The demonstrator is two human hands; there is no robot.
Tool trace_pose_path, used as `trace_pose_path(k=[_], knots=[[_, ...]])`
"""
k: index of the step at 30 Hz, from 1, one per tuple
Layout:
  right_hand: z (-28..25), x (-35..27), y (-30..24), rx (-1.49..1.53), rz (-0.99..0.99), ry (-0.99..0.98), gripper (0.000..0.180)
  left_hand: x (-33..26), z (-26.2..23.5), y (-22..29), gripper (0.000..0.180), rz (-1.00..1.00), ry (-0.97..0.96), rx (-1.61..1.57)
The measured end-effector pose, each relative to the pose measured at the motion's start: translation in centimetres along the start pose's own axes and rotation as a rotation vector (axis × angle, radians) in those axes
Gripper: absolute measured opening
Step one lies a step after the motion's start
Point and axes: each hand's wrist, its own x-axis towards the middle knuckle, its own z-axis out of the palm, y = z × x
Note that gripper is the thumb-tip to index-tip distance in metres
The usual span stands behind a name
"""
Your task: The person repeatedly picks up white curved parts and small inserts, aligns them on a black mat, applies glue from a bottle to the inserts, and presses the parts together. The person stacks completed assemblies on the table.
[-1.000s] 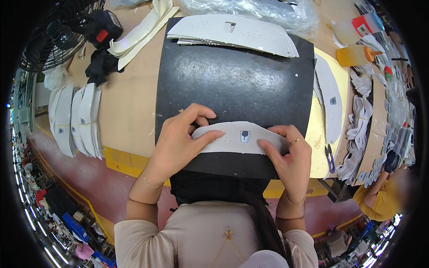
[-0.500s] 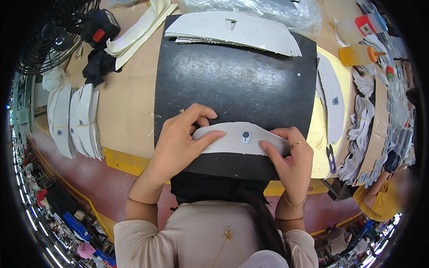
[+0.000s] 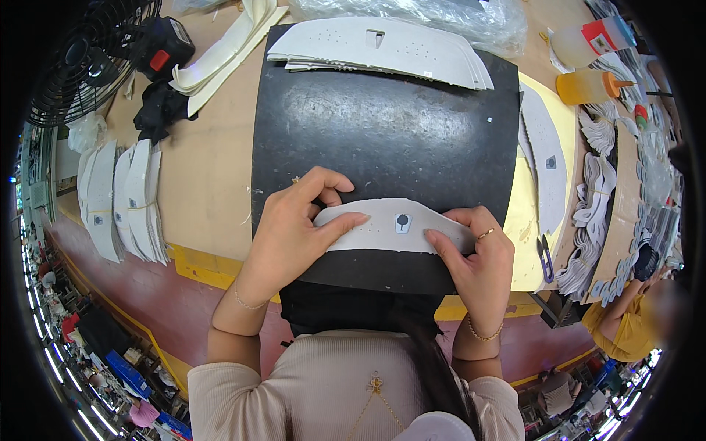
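Between my two hands is a white, curved panel (image 3: 382,237) with small punched holes and a dark, tree-like shape on a pale patch near its middle. It is bowed over the near part of a black mat (image 3: 353,147). My left hand (image 3: 290,228) pinches its left end, thumb on top and the index finger raised behind its edge. At the other end my right hand (image 3: 482,257) grips the panel, thumb on its face and fingers curled behind. A stack of similar white panels (image 3: 441,57), the top one with a cut-out, lies on the mat's far end.
Bundled white pieces (image 3: 140,202) stand at the left, below a black fan (image 3: 77,55). To the right are a finished-looking panel (image 3: 544,140) on yellow sheeting, purple thread snips (image 3: 545,261), an orange-yellow squeeze bottle (image 3: 585,88) and a clear bottle (image 3: 577,45). A person in yellow (image 3: 625,327) sits beyond.
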Motion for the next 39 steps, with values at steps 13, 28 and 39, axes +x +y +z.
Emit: trace_pose_path(k=[13, 28, 39], knots=[[0.3, 0.0, -0.3, -0.023, 0.023, 0.034, 0.023, 0.0, 0.0, 0.2, 0.035, -0.059, 0.011, -0.023], [0.7, -0.5, -0.4, -0.191, -0.090, 0.032, 0.032, -0.3, 0.5, 0.5, 0.031, 0.204, 0.056, 0.279], [1.3, -1.0, 0.3, -0.629, -0.555, -0.034, 0.047, -0.7, 2.0, 0.3, 0.036, 0.963, 0.036, 0.915]])
